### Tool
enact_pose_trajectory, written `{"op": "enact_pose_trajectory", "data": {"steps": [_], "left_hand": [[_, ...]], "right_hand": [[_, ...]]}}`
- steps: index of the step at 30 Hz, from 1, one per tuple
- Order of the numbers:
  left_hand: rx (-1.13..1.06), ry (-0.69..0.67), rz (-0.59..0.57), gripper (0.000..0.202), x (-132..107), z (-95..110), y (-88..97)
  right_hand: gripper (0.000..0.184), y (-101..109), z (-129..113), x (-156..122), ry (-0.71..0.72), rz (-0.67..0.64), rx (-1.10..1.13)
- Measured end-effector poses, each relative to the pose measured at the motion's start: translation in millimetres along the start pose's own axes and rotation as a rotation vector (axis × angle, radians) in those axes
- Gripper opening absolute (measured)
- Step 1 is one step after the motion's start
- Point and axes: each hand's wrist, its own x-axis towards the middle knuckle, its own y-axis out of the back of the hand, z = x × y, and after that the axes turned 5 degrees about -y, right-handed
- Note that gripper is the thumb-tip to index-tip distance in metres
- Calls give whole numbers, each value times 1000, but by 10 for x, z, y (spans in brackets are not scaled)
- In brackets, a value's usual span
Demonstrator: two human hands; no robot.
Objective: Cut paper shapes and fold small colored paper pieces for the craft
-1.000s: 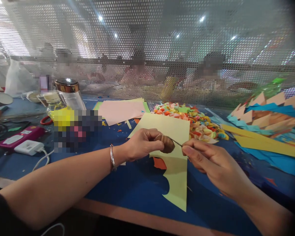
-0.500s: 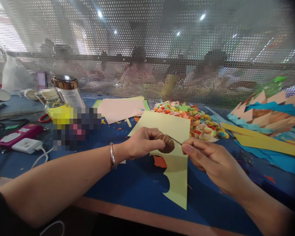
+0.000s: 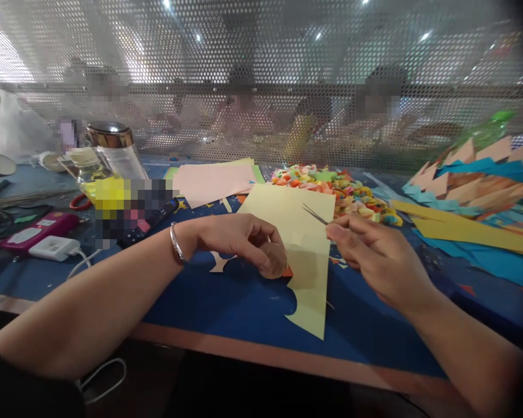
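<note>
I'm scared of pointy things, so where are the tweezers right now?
In the head view, the tweezers are just right of the middle, pinched in the person's right hand, their tips over the pale yellow sheet.

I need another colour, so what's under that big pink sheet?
Under the pink sheet, green paper shows at both sides and yellow paper at the top; the rest is covered.

Paper-craft workshop, perforated partition (image 3: 279,40), stacked coloured sheets (image 3: 213,179), heaped paper pieces (image 3: 353,194)
</note>
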Motion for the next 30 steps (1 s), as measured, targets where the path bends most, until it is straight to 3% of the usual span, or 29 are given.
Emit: {"op": "enact_pose_trajectory", "data": {"steps": [2, 6, 11, 16, 20, 22, 25, 26, 30], "left_hand": [[224, -7, 5, 33, -40, 9, 49], [545, 12, 132, 35, -65, 14, 61], [624, 28, 47, 58, -44, 6, -49], [723, 28, 53, 44, -82, 89, -133], [716, 83, 26, 45, -131, 176, -64], [712, 128, 95, 43, -115, 141, 19], [724, 181, 537, 50, -35, -43, 180], [747, 198, 622, 55, -2, -122, 232], [616, 299, 721, 70, 119, -374, 366]], "right_hand": [[49, -17, -15, -3, -19, 8, 8], [52, -40, -40, -8, -1, 12, -2], [51, -31, -84, -19, -28, 42, -25], [54, -25, -40, 12, 8, 67, -92], [56, -21, 25, 59, 50, 102, -128], [56, -18, 33, 74, 51, 129, -160], [59, -17, 29, 94, 34, 150, -236], [60, -18, 29, 102, 30, 147, -261], [62, -23, 57, 136, 18, 127, -309]]}}
